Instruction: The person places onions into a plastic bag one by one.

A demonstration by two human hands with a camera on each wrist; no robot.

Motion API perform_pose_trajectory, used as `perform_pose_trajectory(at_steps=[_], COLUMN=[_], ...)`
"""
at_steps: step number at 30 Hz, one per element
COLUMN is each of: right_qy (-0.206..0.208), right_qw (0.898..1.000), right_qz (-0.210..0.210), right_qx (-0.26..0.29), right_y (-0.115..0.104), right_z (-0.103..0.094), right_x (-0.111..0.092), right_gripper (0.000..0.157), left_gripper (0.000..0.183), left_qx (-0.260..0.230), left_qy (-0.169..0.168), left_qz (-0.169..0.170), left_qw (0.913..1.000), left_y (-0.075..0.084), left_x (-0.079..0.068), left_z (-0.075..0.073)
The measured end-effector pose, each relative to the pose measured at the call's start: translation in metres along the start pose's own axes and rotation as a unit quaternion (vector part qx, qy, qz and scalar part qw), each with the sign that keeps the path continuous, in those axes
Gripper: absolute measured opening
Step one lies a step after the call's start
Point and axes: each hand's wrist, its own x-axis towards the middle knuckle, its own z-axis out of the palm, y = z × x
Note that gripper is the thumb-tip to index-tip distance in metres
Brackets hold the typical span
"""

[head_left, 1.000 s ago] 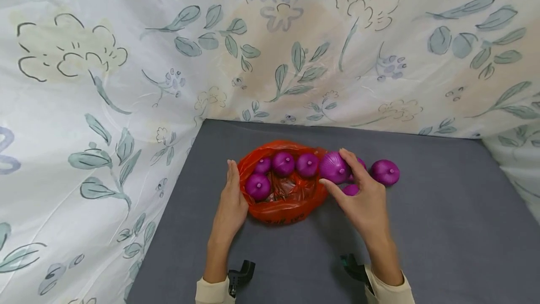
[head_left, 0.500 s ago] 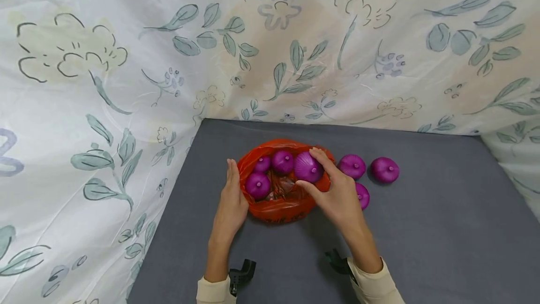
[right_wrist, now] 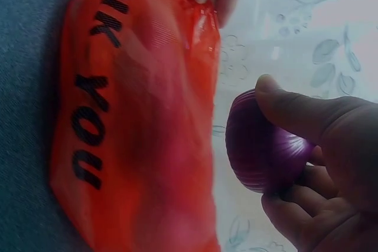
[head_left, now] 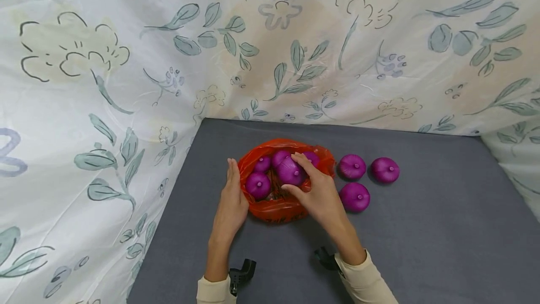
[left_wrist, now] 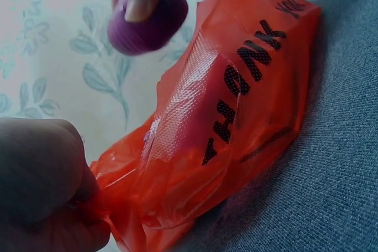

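An orange-red plastic bag (head_left: 278, 212) with black "THANK YOU" lettering stands with its mouth spread wide. My left hand (head_left: 229, 208) grips its left rim; the left wrist view shows the fingers bunching the plastic. Between the thumb and fingers of my right hand (head_left: 318, 196) is a purple red onion (head_left: 289, 171), held over the bag's mouth. In the right wrist view this onion (right_wrist: 260, 146) is above the rim, apart from the plastic. Several more red onions lie inside the bag, one (head_left: 258, 186) near its left wall. Part of the bag's interior is hidden behind the right hand.
Three red onions rest on the grey cloth-covered table (head_left: 434, 210) right of the bag: one close beside it (head_left: 352, 167), another farther right (head_left: 385, 170), a third nearer the front (head_left: 355, 197). Floral fabric (head_left: 295, 60) hangs behind and at the left.
My right hand has carried the held onion leftward from the bag's right rim to over its middle, uncovering the onions on the table. The left hand has kept its place on the rim.
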Motion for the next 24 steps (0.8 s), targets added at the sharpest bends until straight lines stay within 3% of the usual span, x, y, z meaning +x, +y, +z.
perform_pose_trajectory(at_steps=[24], right_qy=[-0.053], right_qw=[0.998], right_qz=[0.004], right_qx=[-0.020], right_y=[0.017], right_z=[0.046], right_x=[0.003], right_gripper=[0.077], left_gripper=[0.078], left_qx=[0.007], left_qy=[0.001], left_qz=[0.004], left_qw=[1.0000], left_y=[-0.002], left_x=[-0.001], left_z=[-0.001])
